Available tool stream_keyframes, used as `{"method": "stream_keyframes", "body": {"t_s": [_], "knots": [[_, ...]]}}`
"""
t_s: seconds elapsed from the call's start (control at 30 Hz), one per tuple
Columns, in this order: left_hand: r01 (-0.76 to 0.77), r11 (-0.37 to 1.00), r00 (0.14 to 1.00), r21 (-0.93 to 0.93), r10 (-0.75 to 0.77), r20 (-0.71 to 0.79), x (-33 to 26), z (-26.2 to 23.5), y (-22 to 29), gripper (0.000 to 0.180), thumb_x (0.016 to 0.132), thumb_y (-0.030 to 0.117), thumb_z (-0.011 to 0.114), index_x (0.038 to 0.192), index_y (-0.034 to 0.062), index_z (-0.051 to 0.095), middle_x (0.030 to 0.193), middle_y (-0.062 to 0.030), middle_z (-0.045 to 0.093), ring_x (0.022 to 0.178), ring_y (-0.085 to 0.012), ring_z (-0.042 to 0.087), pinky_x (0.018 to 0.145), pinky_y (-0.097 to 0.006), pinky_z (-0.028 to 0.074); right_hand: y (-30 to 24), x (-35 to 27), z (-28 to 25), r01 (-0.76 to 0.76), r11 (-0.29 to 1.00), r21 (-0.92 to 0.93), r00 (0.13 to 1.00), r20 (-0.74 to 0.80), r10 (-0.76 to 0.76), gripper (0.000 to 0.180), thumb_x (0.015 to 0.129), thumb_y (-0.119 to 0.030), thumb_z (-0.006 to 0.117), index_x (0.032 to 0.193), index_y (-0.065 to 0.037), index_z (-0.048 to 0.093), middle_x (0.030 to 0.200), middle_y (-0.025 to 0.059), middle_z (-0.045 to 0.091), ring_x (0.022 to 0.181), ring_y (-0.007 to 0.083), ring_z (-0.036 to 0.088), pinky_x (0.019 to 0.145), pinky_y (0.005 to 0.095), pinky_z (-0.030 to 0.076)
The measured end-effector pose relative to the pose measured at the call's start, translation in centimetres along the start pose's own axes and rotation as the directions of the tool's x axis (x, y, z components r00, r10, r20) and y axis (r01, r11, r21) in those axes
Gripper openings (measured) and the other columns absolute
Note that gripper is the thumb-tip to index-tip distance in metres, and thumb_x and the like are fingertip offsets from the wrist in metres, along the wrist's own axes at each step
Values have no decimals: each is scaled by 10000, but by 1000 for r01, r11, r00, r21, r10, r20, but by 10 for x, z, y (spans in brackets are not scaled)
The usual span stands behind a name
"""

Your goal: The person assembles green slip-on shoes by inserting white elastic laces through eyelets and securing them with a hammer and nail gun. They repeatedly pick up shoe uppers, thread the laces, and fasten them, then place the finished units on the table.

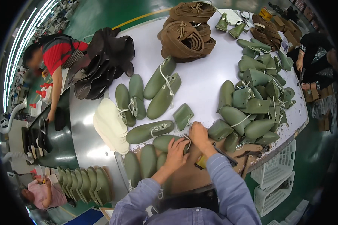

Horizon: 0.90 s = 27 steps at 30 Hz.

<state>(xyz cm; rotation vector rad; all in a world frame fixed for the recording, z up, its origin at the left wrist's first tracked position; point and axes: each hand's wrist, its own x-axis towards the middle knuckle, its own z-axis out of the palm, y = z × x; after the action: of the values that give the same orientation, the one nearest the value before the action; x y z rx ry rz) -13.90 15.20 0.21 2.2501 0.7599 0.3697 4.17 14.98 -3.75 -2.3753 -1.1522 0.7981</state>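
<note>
Beneath my left hand (176, 153) lies a green shoe last (164, 141), its heel end gripped by my curled fingers. My right hand (199, 135) is closed just beside it, pinching a white cord (183, 132) that loops between that last and a short green last piece (183, 116); the fingertips are partly hidden. Another corded last (149, 131) rests right behind my left hand. Two pairs of green lasts (163, 98) lie farther back, and more lasts (148, 161) lie near my left forearm.
A heap of green lasts (257, 107) covers the table's right side. Brown shoe uppers (186, 41), dark uppers (105, 60) and cream insole sheets (109, 122) lie around. Tools (253, 153) sit near the front right edge. White crates (276, 187) stand below. Other people work nearby.
</note>
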Motion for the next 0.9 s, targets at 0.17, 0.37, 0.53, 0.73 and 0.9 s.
{"method": "stream_keyframes", "body": {"t_s": [0.17, 0.37, 0.53, 0.73, 0.9], "knots": [[16, 995, 985, -98, -32, -169, -5, -5, 5, 881, 750, 84, 841, 1505, 72, 386, 1390, -133, 579, 1376, -386, 455, 1197, -541, 295, 0, -39, -89, -263, 578, 772, 959, 276, 68, 194, 947, -188, 703, 1015, -7, 697, 782, 6, 665, 566, 150, 575, 541, 309, 463], [-80, 997, 987, -2, 79, -139, 47, -22, 70, 834, 778, 191, 841, 1505, 116, 440, 1362, -148, 587, 1354, -403, 460, 1128, -520, 369, -15, -105, -143, -339, 213, 916, 923, 367, -111, 222, 999, -216, 689, 1078, -10, 667, 864, -23, 641, 563, 10, 403, 496, 176, 303], [124, 977, 978, -174, -91, 190, 39, 11, 27, 434, 812, 192, 810, 1217, 122, 672, 1293, -134, 632, 1245, -405, 549, 1035, -496, 431, -38, -148, -165, -269, 120, 956, 946, 286, -153, 236, 1038, -175, 616, 1176, 14, 654, 886, 10, 629, 591, 30, 402, 509, 174, 310], [-242, 947, 970, -211, 228, -91, -5, -64, 106, 531, 804, 143, 814, 1296, 73, 628, 1262, -153, 632, 1195, -396, 594, 998, -484, 488, -20, -218, -160, -49, 603, 796, 975, 170, -145, 240, 1038, -196, 606, 1145, -6, 705, 815, -16, 637, 631, 69, 502, 567, 230, 401], [-88, 941, 941, -326, 186, 283, -109, -60, 129, 482, 860, 98, 763, 1316, 43, 616, 1215, -171, 671, 1186, -368, 613, 1001, -501, 490, -13, -274, -145, -63, 862, 504, 910, 383, -158, 197, 982, -196, 633, 1070, -39, 713, 896, 192, 704, 739, 367, 653, 693, 382, 529]]}}
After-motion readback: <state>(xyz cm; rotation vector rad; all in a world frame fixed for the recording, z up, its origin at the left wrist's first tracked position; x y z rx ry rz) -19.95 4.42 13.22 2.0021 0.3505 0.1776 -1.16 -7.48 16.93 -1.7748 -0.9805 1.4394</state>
